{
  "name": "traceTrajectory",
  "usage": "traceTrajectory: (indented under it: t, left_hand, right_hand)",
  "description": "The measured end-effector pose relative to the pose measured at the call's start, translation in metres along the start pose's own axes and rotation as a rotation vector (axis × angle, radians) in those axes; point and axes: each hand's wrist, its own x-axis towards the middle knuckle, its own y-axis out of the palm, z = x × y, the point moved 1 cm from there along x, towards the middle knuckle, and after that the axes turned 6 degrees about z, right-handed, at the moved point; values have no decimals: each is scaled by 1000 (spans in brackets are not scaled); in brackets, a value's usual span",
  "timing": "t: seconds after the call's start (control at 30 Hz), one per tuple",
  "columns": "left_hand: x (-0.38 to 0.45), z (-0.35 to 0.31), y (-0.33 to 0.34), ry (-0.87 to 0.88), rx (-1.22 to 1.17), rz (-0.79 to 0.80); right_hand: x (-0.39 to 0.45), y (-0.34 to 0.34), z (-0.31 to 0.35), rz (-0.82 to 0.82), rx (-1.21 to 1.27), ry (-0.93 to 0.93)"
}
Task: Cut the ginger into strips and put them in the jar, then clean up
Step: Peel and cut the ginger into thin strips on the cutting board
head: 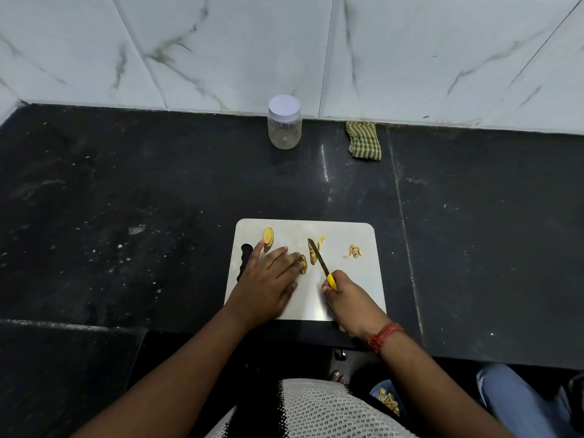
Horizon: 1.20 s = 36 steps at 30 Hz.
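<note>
Head view, looking down at the white cutting board on the dark counter; left hand flat, fingers straight, pressing a ginger slice; right hand grips the yellow-handled knife, blade beside another ginger piece; lidded jar stands well behind, near the wall; striped cloth to its right.

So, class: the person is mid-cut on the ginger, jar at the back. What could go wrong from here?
1. The left hand lies flat, fingertips on a ginger slice beside the knife; a slip could nick them.
2. The jar has its lid on, so strips may scatter while it is opened.
3. The board sits at the counter edge; hard pressing might shift it.
</note>
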Motion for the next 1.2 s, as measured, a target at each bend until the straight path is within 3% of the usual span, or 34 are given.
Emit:
traceTrajectory:
  t: [0.17, 0.3, 0.47, 1.2]
  left_hand:
    - [0, -2, -3, -54, 29, 2]
    - [-3, -6, 0, 92, 34, 21]
    - [-4, -6, 0, -24, 31, 33]
    - [-4, -7, 1, -90, -25, 83]
  right_hand:
    - [-1, 3, -1, -1, 3, 0]
    - [0, 1, -4, -21, 23, 3]
    - [-4, 2, -4, -13, 19, 7]
    - [9, 20, 0, 24, -114, -6]
